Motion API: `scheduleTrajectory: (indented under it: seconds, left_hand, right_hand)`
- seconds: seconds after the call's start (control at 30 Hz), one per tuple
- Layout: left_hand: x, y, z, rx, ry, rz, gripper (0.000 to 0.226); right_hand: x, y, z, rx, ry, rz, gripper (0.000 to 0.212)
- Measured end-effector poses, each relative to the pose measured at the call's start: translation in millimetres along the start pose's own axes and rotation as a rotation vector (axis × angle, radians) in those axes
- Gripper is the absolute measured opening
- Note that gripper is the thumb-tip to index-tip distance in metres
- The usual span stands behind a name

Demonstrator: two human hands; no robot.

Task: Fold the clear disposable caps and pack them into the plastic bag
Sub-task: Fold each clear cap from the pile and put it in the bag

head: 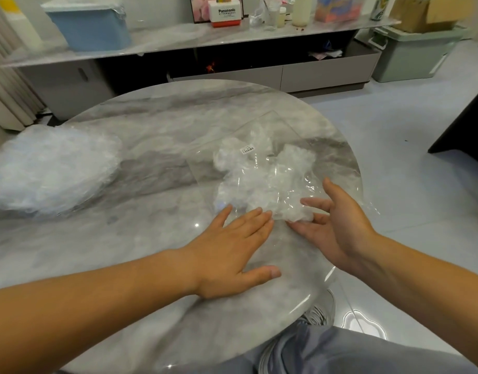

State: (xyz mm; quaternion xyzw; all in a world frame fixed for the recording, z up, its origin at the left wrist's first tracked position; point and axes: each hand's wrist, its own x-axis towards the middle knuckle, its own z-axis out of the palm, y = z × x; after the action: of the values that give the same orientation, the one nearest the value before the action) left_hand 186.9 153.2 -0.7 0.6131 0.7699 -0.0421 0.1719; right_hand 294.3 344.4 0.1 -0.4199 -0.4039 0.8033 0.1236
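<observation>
A clear plastic bag (262,136) with a small barcode label lies flat on the right half of the round marble table (151,125). Crumpled clear caps (262,182) show through it. My left hand (232,247) presses flat on the bag's near end, fingers straight. My right hand (337,225) is beside the bag's near right part, palm turned inward and fingers spread, its fingertips touching a wad of cap material (300,213) at the bag's mouth. A big heap of loose clear caps (51,168) sits at the table's left edge.
Behind the table runs a low cabinet (232,74) whose top carries a blue bin (89,25), a Panasonic box and bottles. A green lidded crate (413,55) stands on the floor at the right. My knees and a shoe (318,314) show under the table's near edge.
</observation>
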Motion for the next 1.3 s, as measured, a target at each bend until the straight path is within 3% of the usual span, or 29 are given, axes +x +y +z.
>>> scheduleTrajectory:
  seconds: [0.27,0.67,0.97,1.2,1.3]
  left_hand:
    - [-2.6,-0.4,-0.5,-0.059,-0.009,0.006,0.090]
    - [-4.8,-3.0,-3.7,-0.106,0.034,0.030,0.089]
    - [-0.7,-4.0,1.3,-0.010,0.025,-0.006,0.080]
    - [-0.4,-4.4,9.1,0.017,0.043,-0.017,0.080]
    - [-4.4,-5.6,7.3,-0.009,0.059,-0.006,0.079]
  right_hand:
    - [-1.1,6.7,-5.4,-0.263,0.060,-0.016,0.058]
    - [22.6,-5.9,15.5,0.054,-0.227,0.075,0.088]
    - [6.3,-5.6,0.0,-0.249,-0.054,-0.031,0.058]
    - [-2.9,-8.4,-10.4,-0.323,-0.034,-0.046,0.056]
    - [-5.8,-11.0,-5.2,-0.545,0.022,-0.084,0.052]
